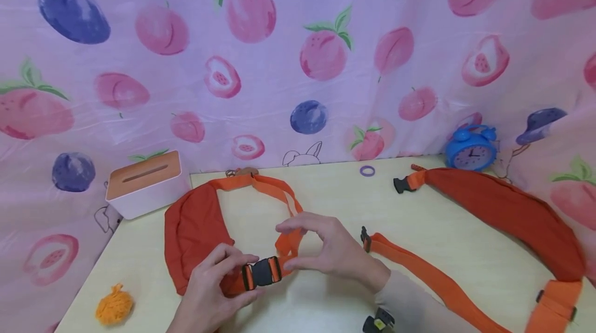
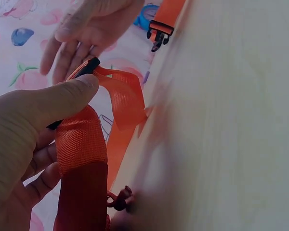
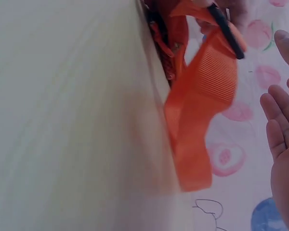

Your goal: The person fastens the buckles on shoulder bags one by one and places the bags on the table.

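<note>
Currently, through my remote feed, I see a person's two hands working over a pale table (image 1: 335,193). The left hand (image 1: 211,284) pinches one end of a black buckle (image 1: 262,272) between thumb and fingers, holding it up near the table's front edge. The buckle's two halves are joined, with orange webbing on either side. The right hand (image 1: 332,250) faces it, fingers straight and thumb set well apart from them; I cannot tell whether that thumb touches the webbing. The buckle belongs to a rust-red bag (image 1: 195,229) left of centre, whose orange strap (image 1: 233,182) loops round behind it.

To the right lies a second red bag (image 1: 503,214), a black clip (image 1: 402,184) at its far end. A separate-looking black clip (image 1: 366,240) ends its long front strap (image 1: 419,268); these two are unfastened.

At the back I find a white tissue box (image 1: 149,201) on the left, a purple ring (image 1: 367,175), and a blue alarm clock (image 1: 471,153) on the right. A fluffy orange ball (image 1: 114,306) sits front left. Fruit-printed cloth (image 1: 279,79) hangs behind everything.
</note>
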Demonstrator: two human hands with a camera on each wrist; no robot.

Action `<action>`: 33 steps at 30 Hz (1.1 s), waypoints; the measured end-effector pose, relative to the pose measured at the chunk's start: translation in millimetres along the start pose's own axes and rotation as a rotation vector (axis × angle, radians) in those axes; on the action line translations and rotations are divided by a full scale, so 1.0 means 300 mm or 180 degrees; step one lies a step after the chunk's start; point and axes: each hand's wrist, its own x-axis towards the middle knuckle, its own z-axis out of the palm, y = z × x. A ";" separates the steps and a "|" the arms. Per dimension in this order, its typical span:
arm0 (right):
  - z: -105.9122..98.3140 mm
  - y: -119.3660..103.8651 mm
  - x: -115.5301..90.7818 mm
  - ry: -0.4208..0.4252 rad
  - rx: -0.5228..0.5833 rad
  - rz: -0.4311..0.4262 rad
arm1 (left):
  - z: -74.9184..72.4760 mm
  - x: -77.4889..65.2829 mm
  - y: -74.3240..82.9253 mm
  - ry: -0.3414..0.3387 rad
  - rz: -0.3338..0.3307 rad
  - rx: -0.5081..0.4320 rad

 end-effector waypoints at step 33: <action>-0.327 -0.039 -0.193 0.0784 -0.0489 0.0482 | -0.002 0.049 0.033 -0.0011 0.0856 -0.0180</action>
